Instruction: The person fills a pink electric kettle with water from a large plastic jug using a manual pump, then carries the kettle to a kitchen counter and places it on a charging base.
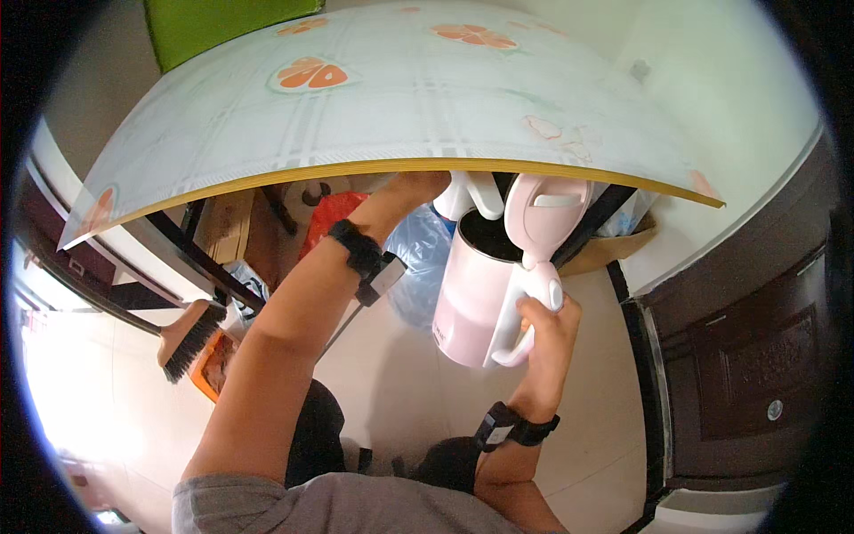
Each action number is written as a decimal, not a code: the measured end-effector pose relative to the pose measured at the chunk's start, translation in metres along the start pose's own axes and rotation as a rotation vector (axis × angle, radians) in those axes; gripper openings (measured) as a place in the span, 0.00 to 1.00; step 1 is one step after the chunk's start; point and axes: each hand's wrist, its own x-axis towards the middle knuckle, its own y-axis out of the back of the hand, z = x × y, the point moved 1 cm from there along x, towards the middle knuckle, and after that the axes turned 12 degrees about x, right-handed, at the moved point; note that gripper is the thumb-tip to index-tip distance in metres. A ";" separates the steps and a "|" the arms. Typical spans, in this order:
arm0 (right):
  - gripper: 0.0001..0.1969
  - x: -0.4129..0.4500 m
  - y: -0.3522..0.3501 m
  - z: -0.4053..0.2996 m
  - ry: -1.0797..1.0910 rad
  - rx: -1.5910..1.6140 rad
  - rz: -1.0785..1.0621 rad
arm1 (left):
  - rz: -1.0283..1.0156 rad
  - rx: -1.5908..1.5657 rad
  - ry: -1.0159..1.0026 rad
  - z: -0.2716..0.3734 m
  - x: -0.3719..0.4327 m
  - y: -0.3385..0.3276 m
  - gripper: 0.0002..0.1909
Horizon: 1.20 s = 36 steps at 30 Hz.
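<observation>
A pink and white electric kettle (pixel 470 300) hangs above the floor, its lid (pixel 547 207) swung up and its dark inside showing. My right hand (pixel 550 327) grips the kettle's white handle, thumb toward the body. My left arm reaches under the table edge, and only part of my left hand (pixel 427 183) shows there; the fingers are hidden. Beside that hand is a white plastic object with a spout or handle-like arm (pixel 486 193), partly hidden by the tabletop, just behind the kettle's opening. Whether my left hand holds it, I cannot tell.
The tabletop (pixel 400 120) with a flower-patterned cover juts out over both hands. Below it are a clear plastic bag (pixel 417 267), a red bag (pixel 330 213) and dark table legs (pixel 200 257). A broom (pixel 193 340) and an orange container (pixel 212 367) are at left, a brown door (pixel 747 374) at right.
</observation>
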 end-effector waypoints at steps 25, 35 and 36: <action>0.08 0.004 -0.004 -0.003 -0.040 0.023 0.071 | -0.256 -0.603 0.198 -0.021 -0.029 0.013 0.15; 0.08 0.008 -0.005 0.001 -0.046 0.020 0.066 | -0.424 -1.628 1.261 -0.062 -0.219 0.043 0.18; 0.08 0.008 -0.005 0.001 -0.046 0.017 0.068 | -0.385 -1.669 1.300 -0.063 -0.242 0.046 0.16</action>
